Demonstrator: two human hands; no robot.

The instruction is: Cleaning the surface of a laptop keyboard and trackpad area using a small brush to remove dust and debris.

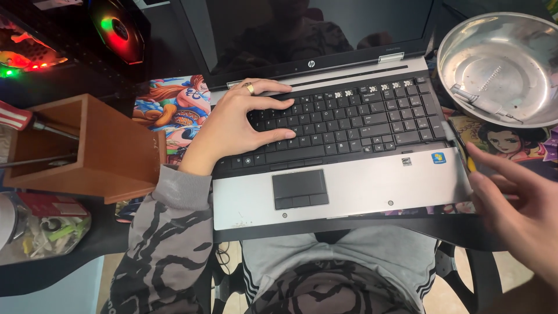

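I've got the open laptop (372, 186) filling the middle of my view, dark screen up top, silver palm rest down toward the body, black keyboard between. It sits on a dark surface (465, 229) covered partly by a cartoon-print mat (171, 107).

My left hand (244, 125) lies flat on the left part of the keyboard (354, 119), fingers spread and stretched over the keys, thumb along the lower row; it grips nothing, it only presses down. There's a ring (250, 88) on one finger of it, and a grey patterned sleeve (168, 244) runs back from the wrist.

My right hand (517, 203) is at the laptop's right front corner, blurred, fingers loosely extended toward the edge. I can't tell whether it touches the casing or has hold of anything.

Beyond the right hand, off the laptop's far right corner, sits a steel bowl (500, 64) with small metal bits in it. Left of the left hand stands a wooden box (87, 148), a red-handled screwdriver (26, 119) poking from it. Just right of the fingertips, several keys are missing caps in the top row.
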